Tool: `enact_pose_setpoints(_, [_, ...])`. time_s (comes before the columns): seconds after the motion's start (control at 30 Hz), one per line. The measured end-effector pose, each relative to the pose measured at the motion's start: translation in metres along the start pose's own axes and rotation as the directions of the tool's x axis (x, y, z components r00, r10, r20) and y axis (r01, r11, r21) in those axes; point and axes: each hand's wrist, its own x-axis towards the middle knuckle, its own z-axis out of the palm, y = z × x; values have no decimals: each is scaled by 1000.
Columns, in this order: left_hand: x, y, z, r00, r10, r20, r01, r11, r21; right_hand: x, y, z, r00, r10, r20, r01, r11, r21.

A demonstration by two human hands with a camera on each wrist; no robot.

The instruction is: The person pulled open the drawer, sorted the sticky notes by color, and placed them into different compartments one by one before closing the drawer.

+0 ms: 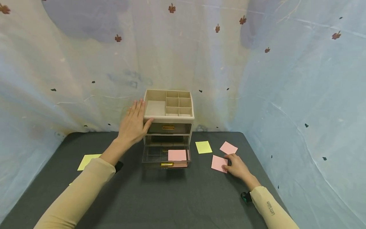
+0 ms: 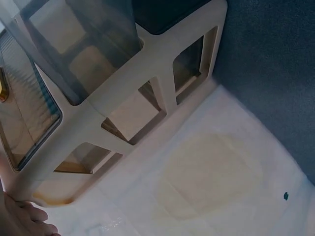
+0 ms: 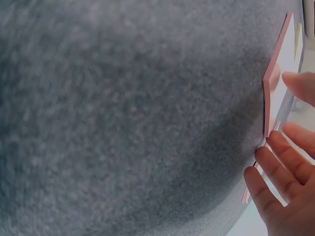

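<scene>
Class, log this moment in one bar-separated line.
Left hand: on left edge of organizer | right hand: at edge of nearer pink pad | clear drawer: pulled out, pink notes inside | upper drawer: closed

The head camera looks forward and down over the beige plastic drawer box (image 1: 169, 119) and the dark cloth-covered table (image 1: 200, 197). The left wrist camera, tilted, faces the same box closely; the right one, low over the table, shares with the head view the near pink square pad (image 1: 218, 163).

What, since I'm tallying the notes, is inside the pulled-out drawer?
The pulled-out drawer holds pink sticky notes toward its right side; whatever lies directly beneath them is covered.
</scene>
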Motion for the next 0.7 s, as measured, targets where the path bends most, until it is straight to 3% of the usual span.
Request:
enact_pose_setpoints(0.47, [2, -3, 0, 1000, 19, 5, -19, 1000, 22, 7, 3, -5, 995, -68, 78, 67, 998, 15])
enact_pose_setpoints(0.7, [2, -6, 2, 1000, 22, 10, -22, 1000, 19, 15, 3, -10, 990, -46, 136, 44, 999, 18])
